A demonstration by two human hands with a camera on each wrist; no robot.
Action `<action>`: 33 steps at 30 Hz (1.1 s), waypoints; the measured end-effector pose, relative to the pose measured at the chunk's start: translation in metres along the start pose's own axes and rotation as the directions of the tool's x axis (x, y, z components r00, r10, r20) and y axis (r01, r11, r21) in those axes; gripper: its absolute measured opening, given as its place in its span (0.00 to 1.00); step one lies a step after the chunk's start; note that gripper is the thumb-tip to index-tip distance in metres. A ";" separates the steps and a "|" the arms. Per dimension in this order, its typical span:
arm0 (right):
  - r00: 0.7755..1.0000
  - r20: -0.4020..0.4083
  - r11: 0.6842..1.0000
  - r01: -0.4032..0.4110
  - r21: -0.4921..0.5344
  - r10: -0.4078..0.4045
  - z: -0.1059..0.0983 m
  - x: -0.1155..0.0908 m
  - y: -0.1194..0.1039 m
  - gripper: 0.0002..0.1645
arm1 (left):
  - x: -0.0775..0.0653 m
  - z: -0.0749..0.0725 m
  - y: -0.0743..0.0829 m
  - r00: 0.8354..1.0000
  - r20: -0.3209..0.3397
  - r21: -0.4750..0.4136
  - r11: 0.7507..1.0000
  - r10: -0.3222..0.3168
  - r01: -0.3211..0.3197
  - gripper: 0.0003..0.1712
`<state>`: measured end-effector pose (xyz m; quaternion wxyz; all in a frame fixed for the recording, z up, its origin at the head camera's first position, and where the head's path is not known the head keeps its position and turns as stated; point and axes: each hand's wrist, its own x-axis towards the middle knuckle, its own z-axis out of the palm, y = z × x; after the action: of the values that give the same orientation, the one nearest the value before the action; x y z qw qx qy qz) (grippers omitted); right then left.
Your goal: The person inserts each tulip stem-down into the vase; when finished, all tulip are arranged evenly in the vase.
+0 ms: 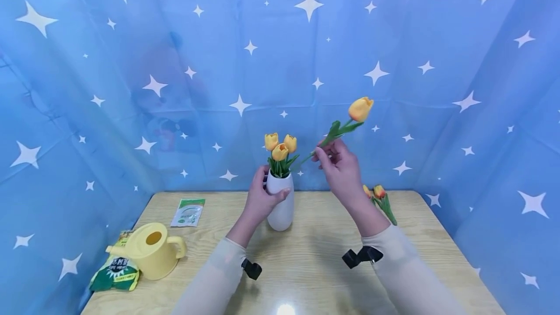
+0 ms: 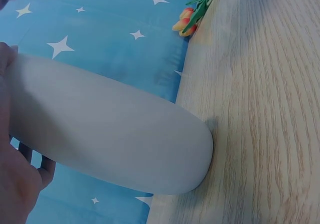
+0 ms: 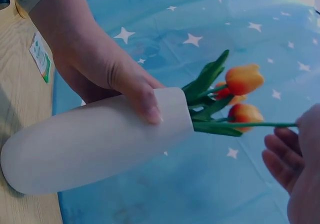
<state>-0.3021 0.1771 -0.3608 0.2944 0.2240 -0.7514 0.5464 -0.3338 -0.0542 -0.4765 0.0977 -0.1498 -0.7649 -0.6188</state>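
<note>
My left hand point(image 1: 260, 198) grips a white vase point(image 1: 281, 214) near its neck, thumb on the near side. The vase's base rests on the table. Three yellow-orange tulips point(image 1: 280, 152) with green leaves stand in its mouth. To the right, my right hand point(image 1: 343, 171) pinches the stem of another tulip point(image 1: 360, 109), whose bloom points up and right. In the right wrist view that green stem point(image 3: 250, 124) reaches the vase's rim; whether its end is inside I cannot tell. The left wrist view shows mostly the vase's smooth side point(image 2: 110, 126).
More tulips point(image 1: 384, 203) lie at the table's back right, partly behind my right forearm. At the left, a yellow watering can point(image 1: 157, 256) stands beside a green bag point(image 1: 115, 273). A small white-and-green packet point(image 1: 188, 213) lies farther back. A blue star-patterned curtain point(image 1: 280, 62) surrounds the table.
</note>
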 end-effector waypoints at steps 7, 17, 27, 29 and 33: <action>0.998 0.068 0.998 0.002 -0.060 0.002 0.016 0.005 0.000 0.06 | 0.001 -0.001 0.000 1.000 -0.002 -0.006 1.000 -0.001 0.001 0.45; 0.988 0.146 0.993 -0.043 -0.109 0.059 0.031 0.003 0.004 0.04 | 0.000 -0.001 0.001 1.000 0.005 0.000 1.000 0.007 -0.007 0.45; 0.978 0.183 0.988 -0.079 -0.136 0.104 0.038 0.001 0.003 0.06 | 0.000 -0.001 0.001 1.000 0.004 0.002 1.000 0.016 -0.016 0.44; 0.977 0.187 0.988 -0.084 -0.130 0.107 0.039 0.000 0.003 0.06 | 0.000 -0.001 0.002 1.000 0.003 0.003 1.000 0.016 -0.016 0.44; 0.979 0.177 0.992 -0.089 -0.094 0.105 0.041 -0.003 0.004 0.08 | 0.000 0.000 0.002 1.000 0.002 0.007 1.000 0.015 -0.015 0.44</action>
<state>-0.3107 0.1388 -0.3744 0.2069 0.2232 -0.8077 0.5049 -0.3330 -0.0542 -0.4746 0.1023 -0.1558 -0.7662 -0.6150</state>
